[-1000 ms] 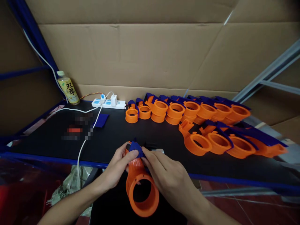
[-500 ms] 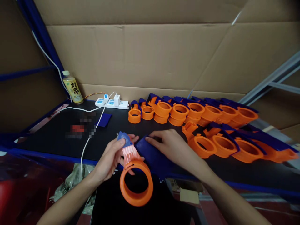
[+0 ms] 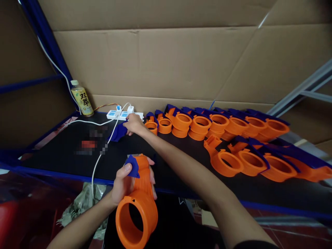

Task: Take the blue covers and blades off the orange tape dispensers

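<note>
My left hand (image 3: 127, 181) grips an orange ring-shaped plastic part (image 3: 138, 204) by its ribbed neck, with a small blue patch (image 3: 132, 166) under the thumb. It holds the part just over the table's near edge, the ring opening facing me. My right hand (image 3: 134, 124) is stretched far across the black tabletop (image 3: 62, 152), its fingers closed on a dark blue sheet (image 3: 118, 132) lying beside the white power strip (image 3: 121, 114).
Two rows of orange ring parts with blue pieces (image 3: 233, 138) fill the right half of the table. A drink bottle (image 3: 81, 98) stands at the back left. A white cable (image 3: 100, 155) runs from the power strip over the near edge. Cardboard walls (image 3: 166, 58) stand behind.
My right hand left the blue piece near the orange part and reached to the far blue sheet by the power strip. My left hand tilted the ring part lower, toward me.
</note>
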{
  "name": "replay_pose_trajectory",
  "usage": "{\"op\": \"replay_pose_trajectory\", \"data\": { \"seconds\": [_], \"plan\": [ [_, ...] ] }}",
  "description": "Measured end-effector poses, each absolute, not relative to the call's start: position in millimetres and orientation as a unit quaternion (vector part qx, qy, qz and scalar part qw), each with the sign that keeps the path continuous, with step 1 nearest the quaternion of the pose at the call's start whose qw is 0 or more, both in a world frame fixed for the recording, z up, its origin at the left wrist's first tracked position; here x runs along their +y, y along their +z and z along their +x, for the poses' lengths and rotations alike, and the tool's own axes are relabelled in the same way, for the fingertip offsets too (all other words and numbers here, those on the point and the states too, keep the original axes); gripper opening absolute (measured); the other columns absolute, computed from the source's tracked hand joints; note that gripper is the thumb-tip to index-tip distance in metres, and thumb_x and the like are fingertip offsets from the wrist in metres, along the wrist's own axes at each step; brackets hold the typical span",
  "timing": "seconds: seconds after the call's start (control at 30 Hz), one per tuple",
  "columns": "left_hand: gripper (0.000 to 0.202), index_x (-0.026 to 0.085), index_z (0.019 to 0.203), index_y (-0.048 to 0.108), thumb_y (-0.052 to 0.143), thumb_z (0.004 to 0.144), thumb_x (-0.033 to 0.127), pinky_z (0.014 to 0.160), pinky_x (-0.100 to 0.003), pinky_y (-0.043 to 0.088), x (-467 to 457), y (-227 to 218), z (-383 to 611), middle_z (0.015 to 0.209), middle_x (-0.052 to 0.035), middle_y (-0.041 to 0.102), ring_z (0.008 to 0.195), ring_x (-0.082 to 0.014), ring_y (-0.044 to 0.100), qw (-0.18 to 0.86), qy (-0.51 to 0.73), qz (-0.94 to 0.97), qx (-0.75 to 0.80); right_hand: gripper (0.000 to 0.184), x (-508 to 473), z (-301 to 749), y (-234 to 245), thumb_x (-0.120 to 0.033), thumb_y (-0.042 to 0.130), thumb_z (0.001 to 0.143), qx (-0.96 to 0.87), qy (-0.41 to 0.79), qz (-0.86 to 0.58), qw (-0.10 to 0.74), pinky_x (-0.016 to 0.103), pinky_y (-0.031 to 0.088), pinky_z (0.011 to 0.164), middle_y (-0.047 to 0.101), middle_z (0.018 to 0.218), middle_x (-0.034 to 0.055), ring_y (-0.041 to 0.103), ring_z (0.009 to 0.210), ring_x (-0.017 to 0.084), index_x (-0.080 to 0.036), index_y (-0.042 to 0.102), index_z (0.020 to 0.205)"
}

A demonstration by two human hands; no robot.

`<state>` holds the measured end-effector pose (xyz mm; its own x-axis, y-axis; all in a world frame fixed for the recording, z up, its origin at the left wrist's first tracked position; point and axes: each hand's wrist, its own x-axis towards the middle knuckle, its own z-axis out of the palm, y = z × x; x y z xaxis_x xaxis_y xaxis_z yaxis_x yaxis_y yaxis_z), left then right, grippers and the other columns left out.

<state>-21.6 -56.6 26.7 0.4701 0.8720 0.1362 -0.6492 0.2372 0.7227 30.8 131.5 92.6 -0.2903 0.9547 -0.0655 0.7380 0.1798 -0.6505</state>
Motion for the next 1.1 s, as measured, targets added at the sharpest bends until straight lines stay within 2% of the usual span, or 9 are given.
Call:
{"op": "replay_pose_trajectory", "data": {
  "seconds": [0.1,0.2,0.47,0.63,0.77,0.83,0.93,1.03,1.1],
  "plan": [
    [0.059,0.014,0.124,0.057,0.049,0.085,0.058,0.057,-0.038,0.056,-57,30,-21,0.086,-0.0114,0.07,0.068,-0.03,0.073,0.771,0.498,0.367,0.154,0.022,143,12,86,-0.011,0.055,0.088,-0.735,0.326,-0.571,0.165,0.019,0.053,0.055,0.068,0.058,0.0048,0.066,0.054,0.014,-0.003,0.069,0.104],
    [0.057,0.014,0.123,0.057,0.048,0.086,0.056,0.058,-0.037,0.055,-56,32,-22,0.086,-0.0112,0.07,0.069,-0.0297,0.073,0.772,0.501,0.364,0.145,0.019,149,3,77,-0.014,0.054,0.09,-0.73,0.343,-0.571,0.156,0.02,0.054,0.054,0.067,0.057,0.0061,0.066,0.055,0.014,-0.002,0.069,0.094],
    [0.054,0.014,0.119,0.06,0.048,0.087,0.055,0.056,-0.036,0.054,-53,31,-23,0.082,-0.0089,0.067,0.062,-0.0256,0.07,0.779,0.493,0.359,0.147,0.022,143,9,71,-0.016,0.052,0.091,-0.749,0.325,-0.555,0.157,0.023,0.053,0.051,0.062,0.051,0.0061,0.065,0.051,0.016,-0.003,0.068,0.086],
    [0.059,0.011,0.117,0.064,0.05,0.085,0.059,0.059,-0.037,0.056,-47,30,-24,0.077,-0.0094,0.066,0.069,-0.0268,0.069,0.771,0.517,0.34,0.149,0.02,119,43,93,-0.014,0.049,0.093,-0.768,0.334,-0.517,0.178,0.021,0.052,0.048,0.07,0.07,0.0095,0.065,0.051,0.013,-0.005,0.067,0.095],
    [0.054,0.013,0.115,0.065,0.051,0.086,0.057,0.081,-0.053,0.058,-39,33,-27,0.08,-0.0094,0.067,0.083,-0.0284,0.069,0.77,0.54,0.302,0.158,0.023,83,106,123,-0.024,0.051,0.096,-0.776,0.347,-0.495,0.178,0.02,0.046,0.042,0.072,0.092,0.0116,0.063,0.049,0.01,-0.009,0.067,0.102],
    [0.052,0.014,0.117,0.064,0.053,0.087,0.055,0.09,-0.057,0.054,-37,34,-28,0.084,-0.0088,0.068,0.085,-0.0271,0.068,0.774,0.541,0.288,0.161,0.028,59,143,136,-0.033,0.051,0.097,-0.798,0.315,-0.486,0.168,0.019,0.042,0.041,0.071,0.081,0.0074,0.057,0.044,0.008,-0.011,0.069,0.099],
    [0.049,0.013,0.121,0.062,0.057,0.088,0.048,0.09,-0.054,0.055,-37,35,-28,0.092,-0.0087,0.068,0.083,-0.0235,0.068,0.789,0.525,0.268,0.173,0.029,20,188,141,-0.035,0.051,0.098,-0.833,0.265,-0.455,0.173,0.019,0.043,0.047,0.069,0.076,0.0026,0.059,0.052,0.008,-0.015,0.072,0.097],
    [0.044,0.013,0.124,0.061,0.059,0.091,0.042,0.085,-0.045,0.057,-42,35,-22,0.097,-0.0091,0.068,0.08,-0.0205,0.067,0.808,0.499,0.249,0.191,0.027,-18,206,127,-0.033,0.051,0.1,-0.844,0.213,-0.432,0.236,0.019,0.049,0.058,0.07,0.089,0.0017,0.064,0.066,0.008,-0.02,0.069,0.116],
    [0.045,0.013,0.123,0.061,0.056,0.093,0.046,0.08,-0.041,0.058,-47,34,-16,0.095,-0.0099,0.069,0.081,-0.0216,0.068,0.827,0.47,0.239,0.192,0.031,-40,205,113,-0.034,0.053,0.099,-0.855,0.154,-0.422,0.261,0.022,0.053,0.068,0.069,0.104,0.0031,0.066,0.077,0.01,-0.024,0.064,0.126]
  ]
}}
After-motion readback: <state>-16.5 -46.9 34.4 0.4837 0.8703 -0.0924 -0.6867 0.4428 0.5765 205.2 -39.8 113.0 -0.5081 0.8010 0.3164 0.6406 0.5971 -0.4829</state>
